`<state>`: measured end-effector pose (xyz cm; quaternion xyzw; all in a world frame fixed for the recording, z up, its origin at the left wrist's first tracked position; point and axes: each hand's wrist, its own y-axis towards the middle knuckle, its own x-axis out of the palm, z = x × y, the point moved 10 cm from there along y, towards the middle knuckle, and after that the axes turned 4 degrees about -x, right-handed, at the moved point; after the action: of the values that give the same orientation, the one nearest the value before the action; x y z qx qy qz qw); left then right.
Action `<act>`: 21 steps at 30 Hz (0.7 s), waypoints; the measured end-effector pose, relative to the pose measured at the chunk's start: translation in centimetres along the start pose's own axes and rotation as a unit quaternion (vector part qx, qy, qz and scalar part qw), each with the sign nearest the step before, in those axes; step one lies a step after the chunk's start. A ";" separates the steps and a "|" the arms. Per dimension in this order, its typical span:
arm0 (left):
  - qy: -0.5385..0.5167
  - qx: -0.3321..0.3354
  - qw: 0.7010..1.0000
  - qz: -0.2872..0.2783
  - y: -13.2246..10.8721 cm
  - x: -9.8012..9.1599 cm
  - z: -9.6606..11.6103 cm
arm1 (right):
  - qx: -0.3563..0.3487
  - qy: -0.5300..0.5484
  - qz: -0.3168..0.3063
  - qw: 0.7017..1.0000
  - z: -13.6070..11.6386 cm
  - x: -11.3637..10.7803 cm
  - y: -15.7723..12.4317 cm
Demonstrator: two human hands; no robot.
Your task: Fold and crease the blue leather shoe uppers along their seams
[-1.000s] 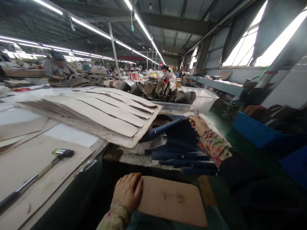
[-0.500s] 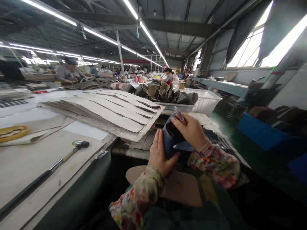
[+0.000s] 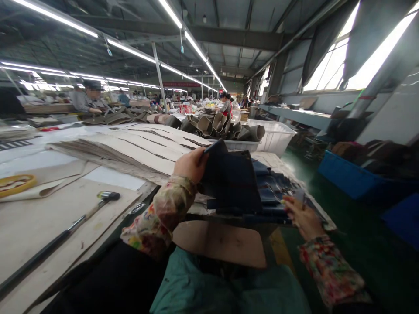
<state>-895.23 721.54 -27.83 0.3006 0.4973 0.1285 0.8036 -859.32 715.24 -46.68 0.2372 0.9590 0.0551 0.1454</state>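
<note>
Our left hand [image 3: 193, 165] is pinching the dark blue piece [image 3: 231, 181] by its top corner, up over the blue stack [image 3: 275, 192], right hand [image 3: 303, 218] closed on a small pale thing [image 3: 299, 196] we can't make out; piece looks light and bendy, so we'd grab an edge.

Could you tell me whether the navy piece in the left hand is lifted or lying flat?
Lifted: the left hand pinches the navy piece at its top; it hangs upright before the stack.
</note>
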 end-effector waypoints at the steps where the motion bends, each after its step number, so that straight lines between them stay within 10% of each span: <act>1: 0.007 0.010 1.000 0.011 0.3 -0.7 0.7 | 0.027 0.016 -0.025 0.999 2.3 1.2 -1.3; 5: 0.005 0.054 0.997 0.045 0.8 -3.2 3.2 | 0.113 0.153 -0.134 0.973 6.7 7.3 -5.4; 13: -0.158 0.061 0.979 0.115 -1.5 -9.3 1.8 | 0.097 0.202 -0.104 0.969 3.2 9.1 -2.1; 17: -0.216 0.014 0.967 0.137 -3.1 -11.7 -1.8 | 0.053 0.170 -0.131 0.975 -0.5 10.8 -1.0; 21: -0.274 -0.044 0.942 0.189 -4.8 -14.4 -7.0 | -0.054 0.112 -0.096 0.988 -9.6 9.6 0.3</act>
<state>-908.64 713.00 -22.67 0.3770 0.1863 0.2121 0.8821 -870.24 719.64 -39.92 0.1279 0.9832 0.1185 0.0547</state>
